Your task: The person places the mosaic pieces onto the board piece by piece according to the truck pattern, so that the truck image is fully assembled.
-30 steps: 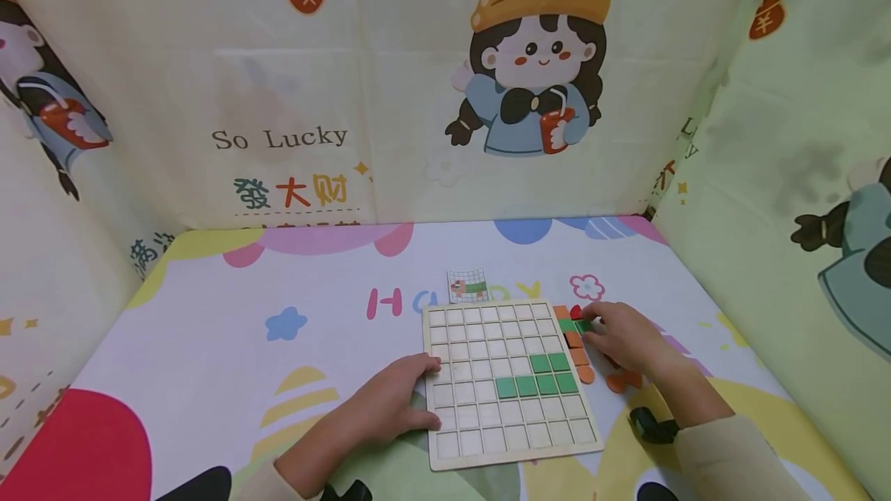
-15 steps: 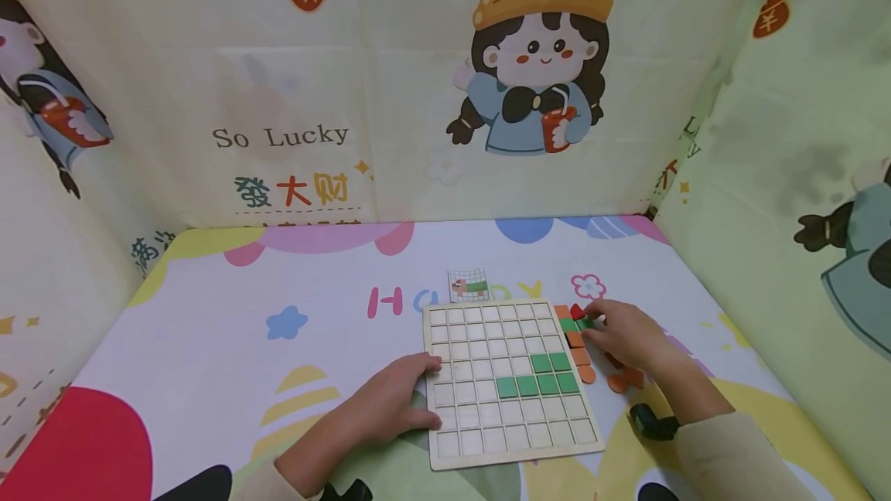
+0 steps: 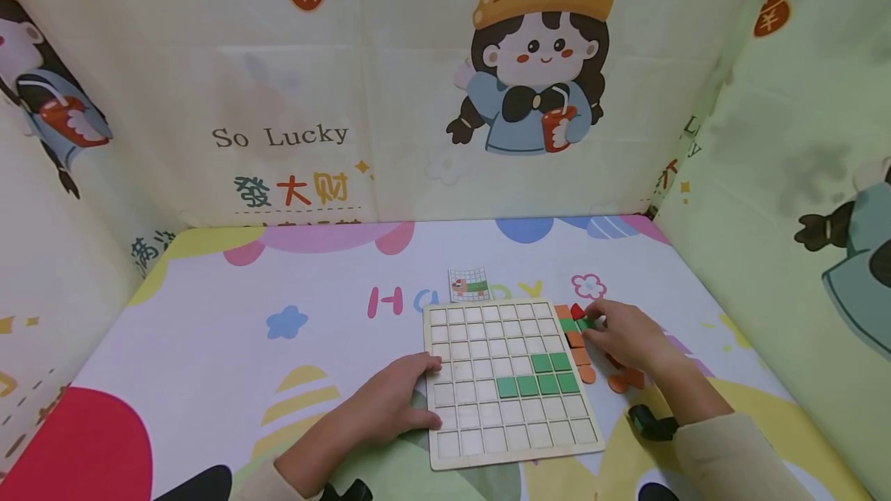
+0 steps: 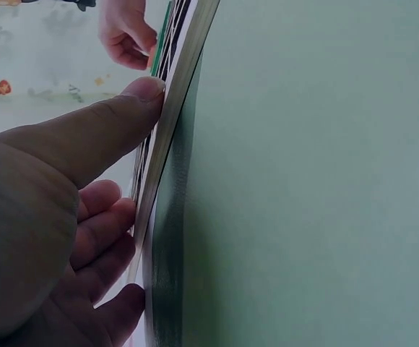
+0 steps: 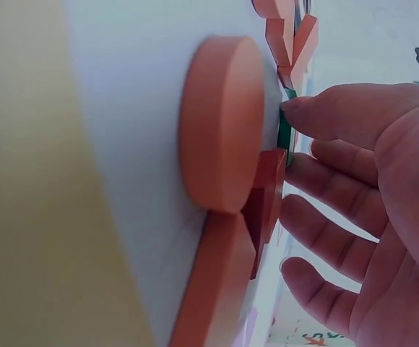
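A pale wooden grid board [image 3: 480,439] lies on the table with several green square tiles [image 3: 527,386] in its cells. At its left edge rests my left hand [image 3: 390,400], thumb and fingertips touching the rim with the fingers fairly straight. In the left wrist view the thumb [image 4: 115,123] presses against the board's edge [image 4: 184,79]. Beyond the right side, my right hand [image 3: 629,337] pinches a green tile [image 5: 285,134] between thumb and index finger. This tile stays low among the loose pieces; the other fingers spread loosely.
Loose orange pieces [image 3: 580,356], a red piece [image 3: 577,311] and another green tile [image 3: 568,325] lie along the board's right side. More orange discs [image 3: 616,383] sit under the right wrist. A small pattern card [image 3: 469,284] lies behind the board. Printed cloth walls [image 3: 404,99] enclose the table.
Almost nothing differs. The right hand stays at the loose green tile with barely any shift, and the left hand keeps its place on the board's edge.
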